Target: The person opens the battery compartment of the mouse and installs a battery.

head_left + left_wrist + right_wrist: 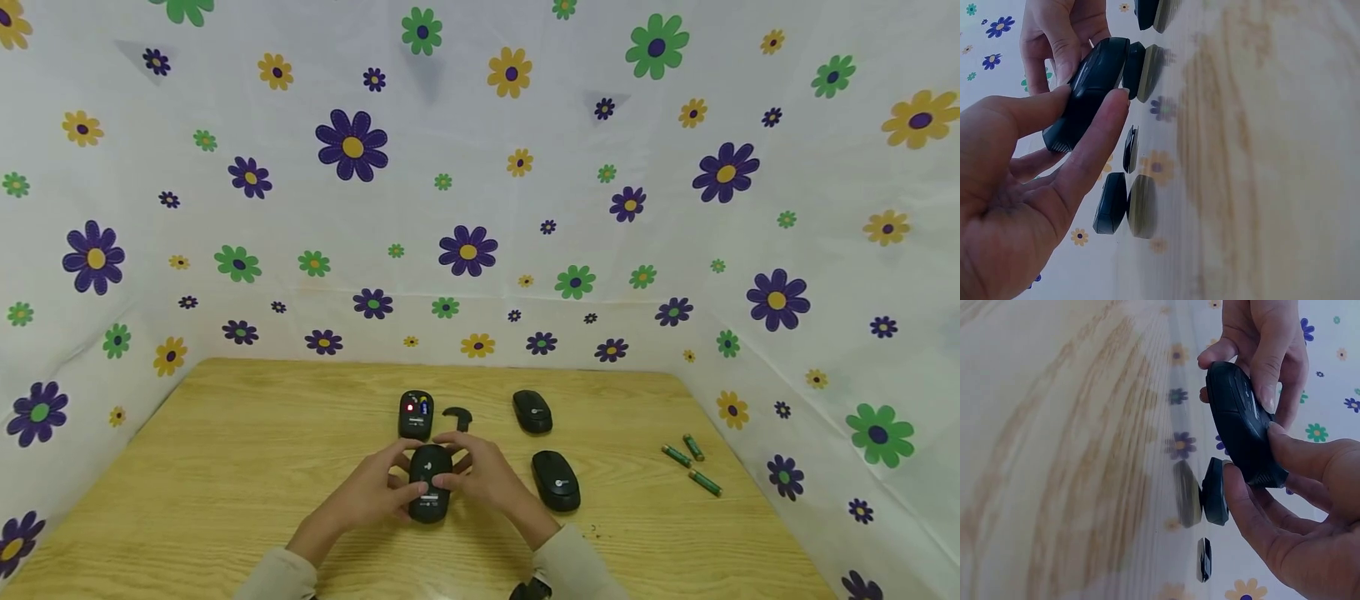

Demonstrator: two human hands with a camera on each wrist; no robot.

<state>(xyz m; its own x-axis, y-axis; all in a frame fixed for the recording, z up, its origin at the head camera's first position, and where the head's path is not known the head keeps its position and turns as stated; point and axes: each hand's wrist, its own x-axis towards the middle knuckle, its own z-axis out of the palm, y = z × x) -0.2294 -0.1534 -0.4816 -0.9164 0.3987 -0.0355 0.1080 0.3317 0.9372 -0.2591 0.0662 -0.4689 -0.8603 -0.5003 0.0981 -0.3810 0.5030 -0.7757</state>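
Note:
A black computer mouse [430,502] is held with its labelled underside up, raised off the table in the wrist views. My left hand [375,490] grips its left side, thumb on the underside. From the other side my right hand [491,477] pinches it between thumb and fingers. In the left wrist view the held mouse [1094,81] is tilted between both hands. Just beyond lies a second mouse [416,427], underside up, with a red light and coloured parts showing. Beside that one is a small black curved piece [459,415], perhaps a cover.
Two more black mice, one farther back [532,412] and one nearer [557,481], lie top up to the right. Three green batteries [705,482] lie near the table's right edge. Flower-patterned white sheeting [420,208] encloses the wooden table [262,433] at the back and sides.

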